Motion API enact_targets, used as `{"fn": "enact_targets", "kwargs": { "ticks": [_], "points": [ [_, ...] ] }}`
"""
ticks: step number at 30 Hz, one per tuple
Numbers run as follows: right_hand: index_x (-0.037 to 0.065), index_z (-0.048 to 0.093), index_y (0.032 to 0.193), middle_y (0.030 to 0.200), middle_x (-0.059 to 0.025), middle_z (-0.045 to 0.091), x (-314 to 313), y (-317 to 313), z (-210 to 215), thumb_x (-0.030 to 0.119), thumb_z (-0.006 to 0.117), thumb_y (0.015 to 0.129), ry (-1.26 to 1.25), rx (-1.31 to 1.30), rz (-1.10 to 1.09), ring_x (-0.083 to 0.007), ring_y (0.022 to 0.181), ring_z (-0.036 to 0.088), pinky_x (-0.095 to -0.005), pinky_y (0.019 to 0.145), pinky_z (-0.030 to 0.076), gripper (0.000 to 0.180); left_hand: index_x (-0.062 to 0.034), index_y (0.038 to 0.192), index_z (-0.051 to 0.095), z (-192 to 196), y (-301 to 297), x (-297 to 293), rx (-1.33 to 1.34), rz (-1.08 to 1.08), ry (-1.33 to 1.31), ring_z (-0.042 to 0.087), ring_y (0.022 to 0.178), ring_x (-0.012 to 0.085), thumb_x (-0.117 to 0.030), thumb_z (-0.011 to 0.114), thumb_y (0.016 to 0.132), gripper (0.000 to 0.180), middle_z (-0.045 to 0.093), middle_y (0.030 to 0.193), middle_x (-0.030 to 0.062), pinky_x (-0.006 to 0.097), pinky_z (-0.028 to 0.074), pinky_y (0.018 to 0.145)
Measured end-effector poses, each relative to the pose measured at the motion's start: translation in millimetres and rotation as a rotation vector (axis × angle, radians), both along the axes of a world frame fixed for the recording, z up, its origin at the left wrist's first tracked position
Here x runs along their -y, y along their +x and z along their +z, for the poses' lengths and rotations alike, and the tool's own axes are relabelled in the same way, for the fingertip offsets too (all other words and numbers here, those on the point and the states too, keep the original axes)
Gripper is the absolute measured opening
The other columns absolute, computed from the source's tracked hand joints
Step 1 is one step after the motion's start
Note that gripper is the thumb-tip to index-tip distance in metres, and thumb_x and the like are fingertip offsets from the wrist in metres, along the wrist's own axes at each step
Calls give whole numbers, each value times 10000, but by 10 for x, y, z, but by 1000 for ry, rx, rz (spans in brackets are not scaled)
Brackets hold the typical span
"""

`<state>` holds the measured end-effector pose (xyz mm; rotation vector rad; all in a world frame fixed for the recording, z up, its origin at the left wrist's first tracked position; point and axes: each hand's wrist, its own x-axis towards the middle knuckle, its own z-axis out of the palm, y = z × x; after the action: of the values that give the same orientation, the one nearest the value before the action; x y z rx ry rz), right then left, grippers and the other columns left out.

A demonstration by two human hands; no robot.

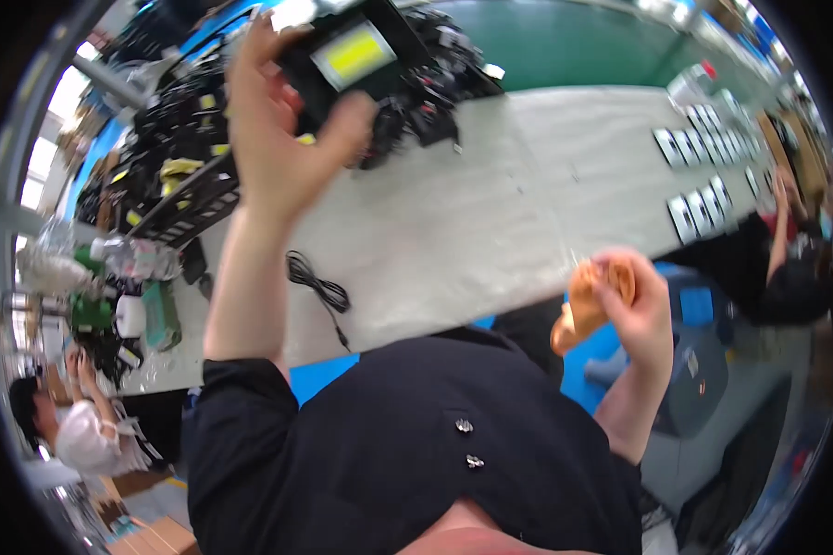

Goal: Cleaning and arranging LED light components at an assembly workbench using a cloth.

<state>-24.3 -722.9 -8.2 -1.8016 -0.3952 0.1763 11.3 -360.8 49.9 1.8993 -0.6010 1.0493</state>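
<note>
My left hand (pixel 282 153) is raised over the far left of the table. Its fingers and thumb grip the edges of a black rectangular box (pixel 412 57) with a yellow and white label, blurred by motion. An orange cloth (pixel 581 301) is bunched in my right hand (pixel 646 310), low on the right by the table's near edge. Between my left forearm and the near edge, a coiled black cable (pixel 319 285) lies on the pale table (pixel 491 208).
A black crate (pixel 194 208) heaped with black cabled items stands at the left, with more cables (pixel 430 106) beside it. Rows of small white-and-black units (pixel 703 208) and a red-capped bottle (pixel 690 88) are at the right. Other people (pixel 88 439) work on both sides.
</note>
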Motion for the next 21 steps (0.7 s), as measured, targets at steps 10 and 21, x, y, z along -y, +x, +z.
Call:
{"fn": "enact_targets", "kwargs": {
  "ticks": [10,21],
  "points": [
    [44,614,861,844,-113,612,-706,265,121,4,648,737,15,960,-420,-305,805,609,-352,709,504,135,38,1388,284,-665,-302,1399,-74,-60,175,571,1088,268,-114,857,607,980,543,1233,175,330,526,835],
    [45,659,888,850,-110,660,-640,57,40,65,730,751,-17,863,-283,-242,752,663,-303,650,528,155,47,1327,376,-697,-293,1389,43,-15,269,588,1010,284,-162,875,602,904,561,1183,189,328,539,793]
  ]
}}
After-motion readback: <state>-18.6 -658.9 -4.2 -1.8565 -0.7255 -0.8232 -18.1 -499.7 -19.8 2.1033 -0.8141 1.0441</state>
